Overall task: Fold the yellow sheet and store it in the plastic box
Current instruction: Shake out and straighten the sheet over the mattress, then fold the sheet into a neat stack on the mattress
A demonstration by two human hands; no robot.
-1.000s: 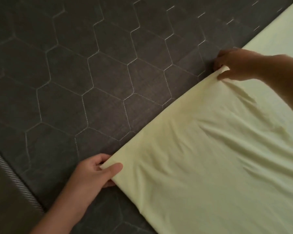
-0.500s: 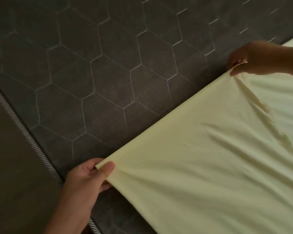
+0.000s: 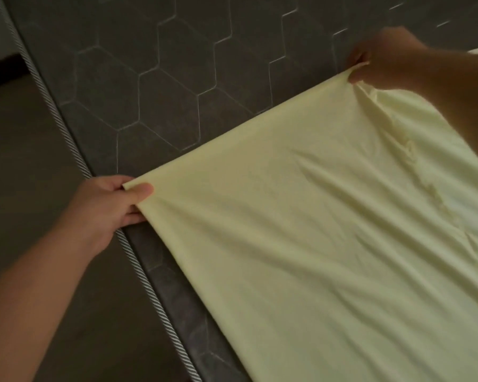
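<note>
1. Spanning the dark quilted mattress [image 3: 155, 86]: yellow sheet [image 3: 315, 230], edge stretched taut.
2. Left hand [image 3: 108, 205]: pinches the near corner.
3. Right hand [image 3: 384, 56]: pinches the far corner.

Count: 1 pale yellow fabric sheet [image 3: 301, 230]. 2 bare hands: 1 left hand [image 3: 108, 205], 1 right hand [image 3: 384, 57]. 1 dark grey mattress with hexagon quilting [image 3: 177, 78]. 1 striped cord piping [image 3: 75, 150] on its edge. 2 sheet corners visible.
</note>
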